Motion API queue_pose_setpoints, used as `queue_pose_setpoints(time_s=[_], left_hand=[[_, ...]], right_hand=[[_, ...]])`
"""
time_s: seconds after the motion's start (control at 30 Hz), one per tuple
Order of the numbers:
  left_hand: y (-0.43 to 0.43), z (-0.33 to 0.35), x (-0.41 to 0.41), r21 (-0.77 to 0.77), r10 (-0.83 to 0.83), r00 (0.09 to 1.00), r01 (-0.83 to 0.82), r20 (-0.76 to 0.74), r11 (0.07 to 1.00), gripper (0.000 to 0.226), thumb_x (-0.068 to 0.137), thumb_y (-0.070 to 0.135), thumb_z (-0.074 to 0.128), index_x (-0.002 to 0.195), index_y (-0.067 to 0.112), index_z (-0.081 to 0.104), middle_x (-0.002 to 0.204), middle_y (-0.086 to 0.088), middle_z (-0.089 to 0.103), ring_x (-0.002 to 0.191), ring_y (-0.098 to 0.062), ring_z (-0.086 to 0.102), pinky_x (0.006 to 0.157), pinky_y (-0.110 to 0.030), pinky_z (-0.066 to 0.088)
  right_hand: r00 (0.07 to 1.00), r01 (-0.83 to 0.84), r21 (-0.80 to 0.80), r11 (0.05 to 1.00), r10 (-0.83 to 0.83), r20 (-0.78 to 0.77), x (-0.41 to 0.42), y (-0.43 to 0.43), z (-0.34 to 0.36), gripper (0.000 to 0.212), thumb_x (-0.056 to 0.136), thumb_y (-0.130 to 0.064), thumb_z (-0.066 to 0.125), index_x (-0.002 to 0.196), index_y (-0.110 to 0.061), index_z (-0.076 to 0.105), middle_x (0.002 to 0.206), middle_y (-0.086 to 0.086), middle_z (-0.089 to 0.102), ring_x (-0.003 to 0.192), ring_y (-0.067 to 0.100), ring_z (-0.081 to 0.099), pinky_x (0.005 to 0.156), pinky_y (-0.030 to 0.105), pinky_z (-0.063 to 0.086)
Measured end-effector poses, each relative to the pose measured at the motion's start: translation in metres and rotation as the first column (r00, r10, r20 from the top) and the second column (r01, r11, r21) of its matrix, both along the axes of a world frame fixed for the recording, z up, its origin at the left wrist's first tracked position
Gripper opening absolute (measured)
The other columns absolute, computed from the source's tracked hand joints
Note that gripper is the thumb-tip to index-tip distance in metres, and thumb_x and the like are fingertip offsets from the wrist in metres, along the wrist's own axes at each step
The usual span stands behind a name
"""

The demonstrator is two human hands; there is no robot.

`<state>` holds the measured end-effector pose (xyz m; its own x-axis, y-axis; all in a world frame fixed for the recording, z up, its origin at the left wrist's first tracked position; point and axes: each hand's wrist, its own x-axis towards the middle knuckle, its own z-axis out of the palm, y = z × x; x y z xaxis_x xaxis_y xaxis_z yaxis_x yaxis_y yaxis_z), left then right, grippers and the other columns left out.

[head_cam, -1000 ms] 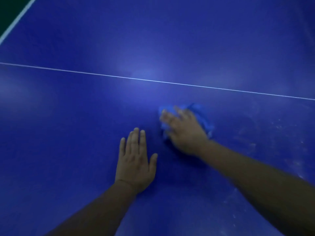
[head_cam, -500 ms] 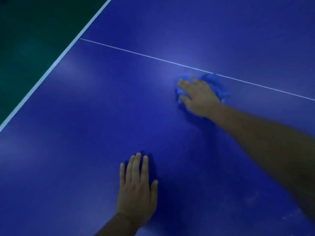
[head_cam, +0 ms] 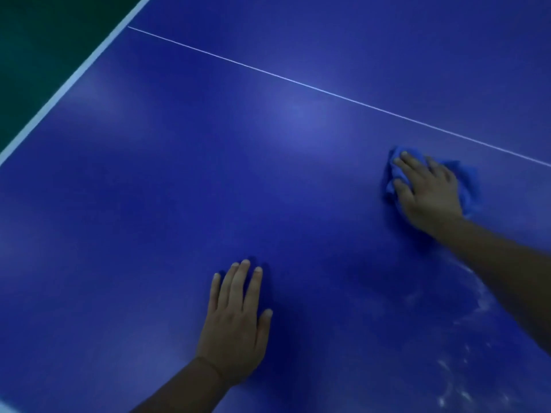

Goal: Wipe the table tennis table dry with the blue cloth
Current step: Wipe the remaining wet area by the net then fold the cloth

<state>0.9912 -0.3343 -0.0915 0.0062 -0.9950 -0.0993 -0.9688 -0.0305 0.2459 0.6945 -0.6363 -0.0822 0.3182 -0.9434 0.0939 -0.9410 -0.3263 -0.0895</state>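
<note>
—Two halves to that table (head_cam: 208, 180): which side of the white line (head_cam: 298, 84) is the wet on?
—Your side. The top is hard, smooth, glossy blue, and pale streaks and droplets (head_cam: 465, 323) smear it well back from the line, beside your right forearm.
—And your hands?
—Your left hand (head_cam: 235, 332) lies flat far back from the line, fingers straight and close together, holding nothing. Your right hand (head_cam: 426, 195) sits just short of the line, fingers bent over the cloth (head_cam: 466, 181), thumb against its edge, pressing it onto the top.
—The cloth itself?
—Soft, fuzzy, bunched into a wad with no clear long axis. It spills out past your knuckles toward the line.
—So the move?
—My judgement: the streaks lie behind your right fingertips, back toward you. Draw the wad away from the line, along your own forearm. Your right hand is the nearer one.
</note>
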Motion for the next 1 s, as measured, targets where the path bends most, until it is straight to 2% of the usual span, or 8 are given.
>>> queue_pose_setpoints(time_s=[0.1,0.23,0.3,0.43,0.53,0.7,0.9,1.0], left_hand=[[0.015,-0.004,0.001,0.005,0.001,1.000,-0.001,-0.013,1.000,0.063,0.100,0.042,0.034,0.154,0.009,0.028,0.158,-0.016,0.030,0.147,-0.034,0.027,0.118,-0.053,0.015],[0.040,0.003,0.005,-0.003,-0.038,0.999,0.038,-0.029,0.999,0.063,0.099,0.041,0.036,0.153,0.009,0.028,0.157,-0.017,0.031,0.146,-0.035,0.028,0.118,-0.054,0.016],[0.058,0.008,0.014,0.013,-0.070,0.997,0.070,-0.035,0.997,0.063,0.099,0.041,0.037,0.153,0.009,0.029,0.158,-0.016,0.031,0.146,-0.034,0.027,0.118,-0.054,0.016],[0.085,0.006,0.035,0.041,-0.131,0.991,0.131,-0.005,0.991,0.063,0.100,0.043,0.034,0.154,0.010,0.028,0.160,-0.014,0.029,0.148,-0.032,0.025,0.118,-0.053,0.015],[0.096,0.000,0.047,0.029,-0.133,0.991,0.133,-0.009,0.991,0.062,0.100,0.042,0.035,0.152,0.008,0.033,0.158,-0.017,0.031,0.146,-0.035,0.027,0.118,-0.054,0.014],[0.117,-0.001,0.065,-0.008,-0.172,0.984,0.172,-0.039,0.985,0.063,0.100,0.042,0.034,0.153,0.007,0.032,0.158,-0.019,0.028,0.147,-0.035,0.023,0.119,-0.054,0.013],[0.158,0.002,0.089,0.010,-0.207,0.976,0.209,-0.070,0.978,0.064,0.100,0.043,0.031,0.152,0.007,0.033,0.158,-0.019,0.027,0.147,-0.035,0.022,0.119,-0.052,0.008],[0.181,0.003,0.095,0.014,-0.254,0.965,0.256,-0.068,0.967,0.063,0.100,0.044,0.031,0.152,0.008,0.032,0.158,-0.019,0.025,0.148,-0.035,0.021,0.119,-0.051,0.007]], right_hand=[[0.961,-0.278,-0.085,0.957,0.277,-0.013,0.035,0.079,-0.010,0.052,0.100,-0.037,0.038,0.150,-0.021,0.041,0.149,0.006,0.052,0.133,0.043,0.049,0.103,0.061,0.038],[0.617,-0.778,0.151,0.610,0.787,-0.002,0.051,0.273,-0.004,0.054,0.096,-0.047,0.042,0.147,-0.030,0.043,0.157,-0.010,0.040,0.146,0.030,0.033,0.112,0.053,0.025],[0.550,-0.827,0.167,0.537,0.834,0.042,0.035,0.282,-0.006,0.052,0.098,-0.049,0.044,0.148,-0.033,0.044,0.157,-0.014,0.038,0.147,0.027,0.032,0.115,0.050,0.024],[0.955,-0.295,0.025,0.955,0.294,0.033,0.023,0.176,-0.014,0.053,0.099,-0.046,0.037,0.149,-0.032,0.037,0.152,-0.002,0.048,0.139,0.035,0.044,0.108,0.054,0.029],[0.988,0.135,0.056,0.989,-0.139,0.070,0.043,0.135,-0.009,0.058,0.099,-0.051,0.027,0.151,-0.029,0.043,0.158,-0.005,0.040,0.147,0.033,0.032,0.116,0.055,0.021],[0.983,-0.185,0.056,0.981,0.184,0.017,0.107,0.270,-0.020,0.057,0.094,-0.044,0.038,0.146,-0.026,0.051,0.154,-0.003,0.047,0.141,0.037,0.041,0.110,0.059,0.029],[0.824,-0.546,0.225,0.807,0.565,-0.030,0.109,0.466,-0.006,0.056,0.096,-0.050,0.045,0.149,-0.033,0.043,0.160,-0.010,0.035,0.148,0.029,0.029,0.114,0.054,0.023],[0.952,-0.279,0.125,0.952,0.291,-0.091,0.093,0.430,-0.011,0.056,0.093,-0.045,0.043,0.147,-0.032,0.043,0.155,-0.005,0.045,0.143,0.033,0.037,0.109,0.057,0.032]])
